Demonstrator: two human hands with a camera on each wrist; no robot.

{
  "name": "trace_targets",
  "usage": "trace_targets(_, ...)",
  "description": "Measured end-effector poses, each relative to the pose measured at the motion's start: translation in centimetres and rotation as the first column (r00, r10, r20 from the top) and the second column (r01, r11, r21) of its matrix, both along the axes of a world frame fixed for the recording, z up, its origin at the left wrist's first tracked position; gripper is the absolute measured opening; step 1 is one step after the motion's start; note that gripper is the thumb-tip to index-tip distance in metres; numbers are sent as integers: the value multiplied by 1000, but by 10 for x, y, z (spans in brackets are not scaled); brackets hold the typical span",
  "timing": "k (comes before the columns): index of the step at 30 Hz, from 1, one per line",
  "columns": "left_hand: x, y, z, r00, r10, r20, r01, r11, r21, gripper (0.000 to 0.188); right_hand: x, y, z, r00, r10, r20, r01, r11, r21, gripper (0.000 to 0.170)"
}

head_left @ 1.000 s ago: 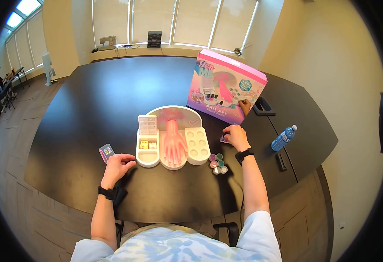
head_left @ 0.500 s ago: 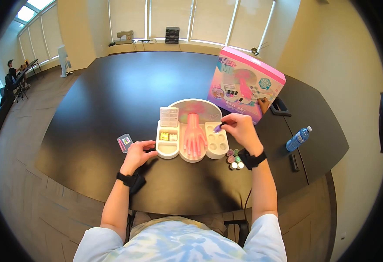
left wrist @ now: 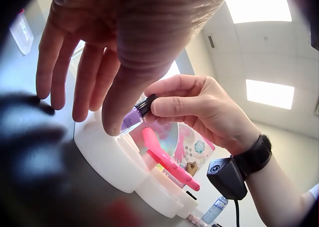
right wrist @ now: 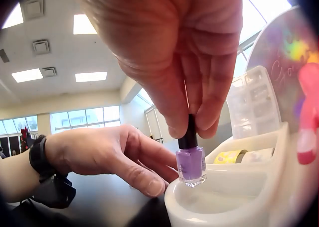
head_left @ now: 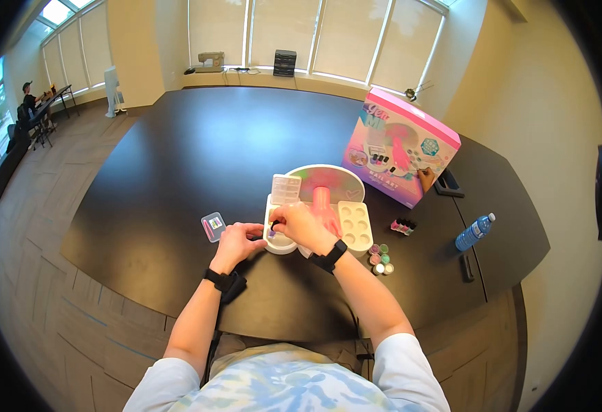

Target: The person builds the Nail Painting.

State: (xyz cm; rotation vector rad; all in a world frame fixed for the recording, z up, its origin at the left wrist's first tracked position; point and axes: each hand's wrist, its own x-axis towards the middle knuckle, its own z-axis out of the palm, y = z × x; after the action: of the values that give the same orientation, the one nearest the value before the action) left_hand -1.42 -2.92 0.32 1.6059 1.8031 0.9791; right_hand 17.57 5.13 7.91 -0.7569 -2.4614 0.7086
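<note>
My right hand pinches a small purple nail polish bottle by its black cap. The bottle hangs upright over the front left compartment of a white nail art station, its base near the rim. Beside that compartment rests my left hand, fingers loosely extended, holding nothing, with the fingertips near the station's left edge. A yellow patterned roll and a whitish roll lie in the compartment behind. In the station's middle, a pink model hand is partly hidden by my right hand.
Right of the station stand several nail polish bottles and a cluster of small glitter jars. A clear case lies left. The product box stands behind right, a water bottle farther right.
My right hand has carried the purple bottle from the table right of the station, leftward across it, to the front left compartment. My left hand stays by the station's left side. The head view has shifted.
</note>
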Motion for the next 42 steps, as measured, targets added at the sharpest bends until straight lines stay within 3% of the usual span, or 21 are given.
trace_targets(6, 7, -6, 19, 1000, 11, -12, -12, 999, -53, 42, -10, 5, -21, 1000, 11, 8, -11, 1000, 12, 20)
trace_targets(25, 2, 0, 1, 999, 20, -39, -20, 1000, -17, 43, -11, 7, -33, 1000, 11, -10, -11, 1000, 7, 19)
trace_targets(28, 4, -2, 7, 999, 19, -46, -20, 1000, -14, 47, -8, 8, -32, 999, 37, -25, -36, 998, 54, 22)
trace_targets(34, 9, -5, 18, 996, 59, -62, -57, 998, 26, 56, -6, 9, -26, 999, 32, 13, -32, 999, -22, 24)
trace_targets(37, 11, -6, 22, 996, 59, -66, -58, 998, 7, 56, 7, 13, -14, 995, 53, -79, -49, 998, 40, 27)
trace_targets(42, 9, -3, 10, 996, 53, -72, -39, 984, 173, 47, 98, 31, 51, 930, -198, -309, 212, 977, 10, 26)
